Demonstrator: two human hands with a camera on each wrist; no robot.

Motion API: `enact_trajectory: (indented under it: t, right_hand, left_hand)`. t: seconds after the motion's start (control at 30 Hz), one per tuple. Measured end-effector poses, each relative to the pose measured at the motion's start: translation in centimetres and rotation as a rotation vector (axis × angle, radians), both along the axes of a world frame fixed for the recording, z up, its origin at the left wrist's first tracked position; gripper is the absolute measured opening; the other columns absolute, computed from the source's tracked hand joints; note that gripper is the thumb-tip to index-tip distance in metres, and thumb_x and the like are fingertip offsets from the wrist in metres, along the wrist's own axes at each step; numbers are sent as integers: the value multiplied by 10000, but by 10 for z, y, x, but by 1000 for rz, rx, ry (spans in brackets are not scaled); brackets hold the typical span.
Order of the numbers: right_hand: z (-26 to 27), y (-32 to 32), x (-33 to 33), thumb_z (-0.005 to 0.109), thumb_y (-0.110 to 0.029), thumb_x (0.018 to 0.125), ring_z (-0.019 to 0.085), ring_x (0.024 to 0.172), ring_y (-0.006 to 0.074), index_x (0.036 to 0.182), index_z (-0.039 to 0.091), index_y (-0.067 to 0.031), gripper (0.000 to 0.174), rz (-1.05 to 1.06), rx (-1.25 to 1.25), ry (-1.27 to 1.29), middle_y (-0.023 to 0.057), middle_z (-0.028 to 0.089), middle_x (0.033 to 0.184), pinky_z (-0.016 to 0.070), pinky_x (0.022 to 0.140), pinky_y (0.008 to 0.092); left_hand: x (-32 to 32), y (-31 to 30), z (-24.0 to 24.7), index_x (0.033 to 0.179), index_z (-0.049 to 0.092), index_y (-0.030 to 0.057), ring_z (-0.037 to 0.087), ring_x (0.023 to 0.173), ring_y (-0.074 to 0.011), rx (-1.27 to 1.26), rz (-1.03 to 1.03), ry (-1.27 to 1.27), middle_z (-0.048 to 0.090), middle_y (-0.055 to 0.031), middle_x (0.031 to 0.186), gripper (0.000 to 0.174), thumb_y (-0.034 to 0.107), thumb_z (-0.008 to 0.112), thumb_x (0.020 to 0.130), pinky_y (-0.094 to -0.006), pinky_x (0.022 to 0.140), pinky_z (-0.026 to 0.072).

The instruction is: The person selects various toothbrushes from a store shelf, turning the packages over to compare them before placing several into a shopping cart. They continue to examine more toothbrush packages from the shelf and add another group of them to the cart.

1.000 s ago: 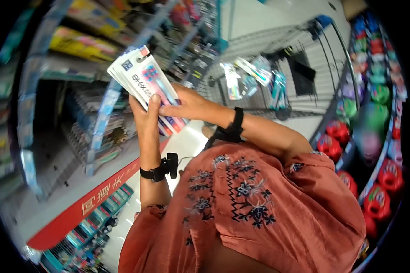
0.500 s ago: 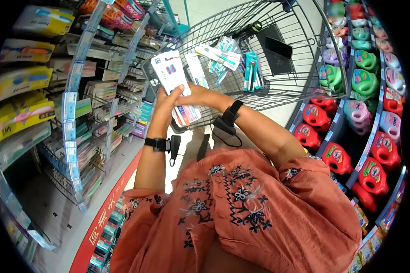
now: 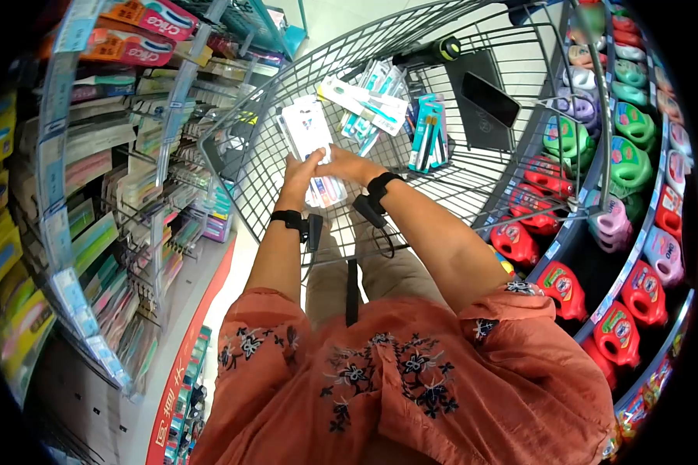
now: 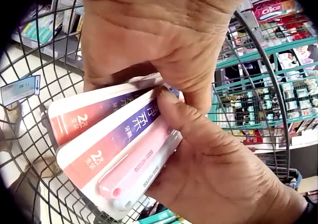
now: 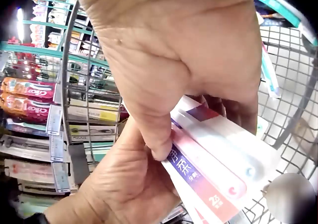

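Several white toothbrush packs point(image 3: 304, 130), fanned in a stack, are gripped by both hands over the near left part of the shopping cart point(image 3: 250, 203). The left hand point(image 3: 296, 177) pinches them from the left, thumb on top; the right hand point(image 3: 347, 166) holds their right side. In the left wrist view the pack ends point(image 4: 94, 157) show red-purple labels and pink and pale handles, with both thumbs close together. From above, the right hand point(image 5: 184, 50) grips the packs point(image 5: 213, 169) in the right wrist view; its far fingers are partly hidden.
In the cart lie more toothbrush packs point(image 3: 376, 105), teal packs point(image 3: 428, 133), a dark bottle point(image 3: 434, 52) and a phone point(image 3: 490, 99) on a dark panel. Toothbrush shelves point(image 3: 108, 194) stand at left, with detergent bottles point(image 3: 562, 288) on shelves at right.
The hands and packs have moved from beside the left shelves to over the cart. The cart now sits nearer the body, and the packs lie less fanned at the top.
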State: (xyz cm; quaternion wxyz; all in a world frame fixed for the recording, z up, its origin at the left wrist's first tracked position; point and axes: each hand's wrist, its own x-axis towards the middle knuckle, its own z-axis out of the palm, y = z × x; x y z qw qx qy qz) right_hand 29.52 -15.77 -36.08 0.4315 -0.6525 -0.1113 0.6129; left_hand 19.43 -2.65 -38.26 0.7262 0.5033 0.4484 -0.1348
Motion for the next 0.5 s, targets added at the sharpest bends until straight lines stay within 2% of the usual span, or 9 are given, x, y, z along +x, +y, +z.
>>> enact_trajectory:
  t: [0.17, 0.27, 0.37, 0.5]
  right_hand:
    - [-50, 8, 4, 760, -275, 824, 540, 1257, 277, 1453, 366, 60, 815, -59, 2, 61, 204, 579, 1337, 423, 1046, 346]
    - [-72, 12, -5, 803, -261, 773, 586, 1222, 310, 1425, 411, 48, 821, -183, -32, 11, 213, 612, 1313, 438, 1042, 363]
    - [-90, 11, -8, 810, -270, 772, 596, 1216, 308, 1420, 398, 63, 837, -192, -13, -16, 219, 617, 1303, 449, 1028, 358]
    - [-90, 8, -4, 797, -296, 790, 610, 1188, 343, 1380, 422, 74, 791, -113, -93, -121, 260, 621, 1265, 475, 996, 371]
  left_hand:
    - [14, 3, -27, 1375, 307, -133, 649, 1039, -291, 74, 36, -10, 587, -257, 1207, 892, 319, 808, 792, -345, 859, 555]
    - [12, 7, -50, 1392, 281, -139, 635, 1074, -282, 92, 1, 3, 587, -254, 1219, 916, 312, 806, 792, -343, 900, 535]
    - [11, 5, -45, 1413, 262, -147, 619, 1110, -283, 96, 30, 18, 592, -257, 1227, 950, 317, 808, 790, -345, 947, 510]
    - [-5, 4, -80, 1427, 291, -143, 599, 1155, -321, 157, 17, 60, 578, -265, 1266, 944, 339, 798, 794, -354, 988, 485]
